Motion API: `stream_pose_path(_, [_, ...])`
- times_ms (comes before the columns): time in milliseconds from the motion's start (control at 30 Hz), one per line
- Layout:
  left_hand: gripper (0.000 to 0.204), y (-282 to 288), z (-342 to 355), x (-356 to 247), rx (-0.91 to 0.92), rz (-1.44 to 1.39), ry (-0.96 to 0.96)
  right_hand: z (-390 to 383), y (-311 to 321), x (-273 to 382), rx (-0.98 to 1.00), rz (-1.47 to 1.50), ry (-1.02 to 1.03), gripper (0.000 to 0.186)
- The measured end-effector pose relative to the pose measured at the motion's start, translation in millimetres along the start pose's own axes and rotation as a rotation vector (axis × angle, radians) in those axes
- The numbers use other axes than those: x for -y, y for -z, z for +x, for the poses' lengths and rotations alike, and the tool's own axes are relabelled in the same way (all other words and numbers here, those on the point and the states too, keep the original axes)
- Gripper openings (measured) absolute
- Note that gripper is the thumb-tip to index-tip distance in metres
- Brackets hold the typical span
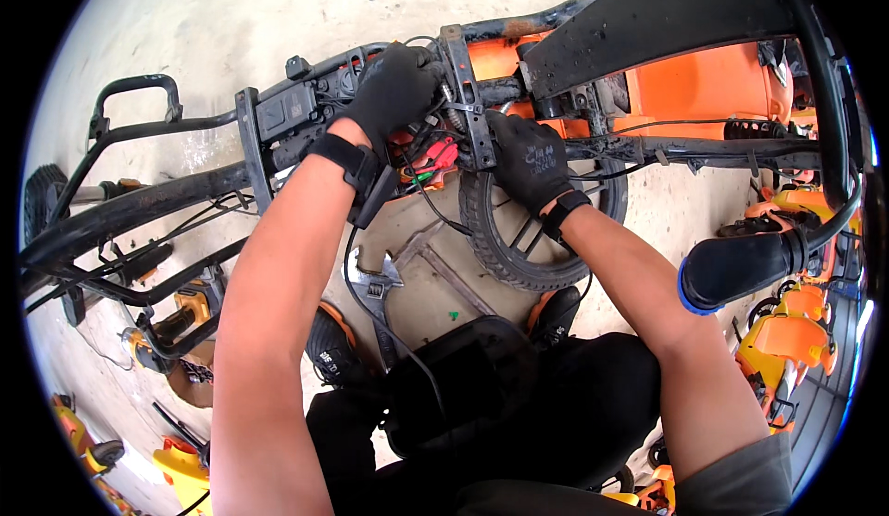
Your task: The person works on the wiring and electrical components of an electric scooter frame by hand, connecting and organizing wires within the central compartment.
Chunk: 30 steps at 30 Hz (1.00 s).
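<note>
Both of my hands wear black work gloves. My left hand [394, 90] is closed over the top of a black metal frame [185, 182] of an orange scooter-like vehicle [704, 85], next to a vertical bracket [468, 99]. My right hand [530, 159] presses against the frame just right of that bracket, fingers curled at a bundle of red and green wires [433, 162]; what it grips is hidden. A black spoked wheel [519, 238] sits under my right wrist.
An adjustable wrench [375, 289] lies on the concrete floor between my forearms. A black handlebar grip with a blue ring [741, 266] juts in at the right. Orange and yellow vehicle parts [787, 331] crowd the right edge, and more lie at the lower left [176, 321].
</note>
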<state>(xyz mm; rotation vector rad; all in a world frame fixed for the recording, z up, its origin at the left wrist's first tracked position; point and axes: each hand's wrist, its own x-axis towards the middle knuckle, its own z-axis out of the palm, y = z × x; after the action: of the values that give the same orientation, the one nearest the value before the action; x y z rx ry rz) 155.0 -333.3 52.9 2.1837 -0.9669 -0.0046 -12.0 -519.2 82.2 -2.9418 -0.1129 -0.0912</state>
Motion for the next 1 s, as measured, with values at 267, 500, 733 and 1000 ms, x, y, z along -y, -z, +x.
stream_pose_path(267, [0.01,11,16,16,0.143,0.338,-0.377,1,-6,-1,-0.078,0.003,0.042,0.038])
stream_pose_path(500, [0.018,30,7,-19,0.318,-0.672,0.484,-2,-11,-4,-0.073,-0.027,0.042,0.039])
stream_pose_path(733, [0.018,36,8,-23,0.343,-0.633,0.505,1,-5,-1,-0.042,-0.062,0.032,0.038])
stream_pose_path(1000, [0.027,20,-2,5,0.023,-0.246,-0.216,1,-5,-1,-0.07,-0.026,0.04,0.036])
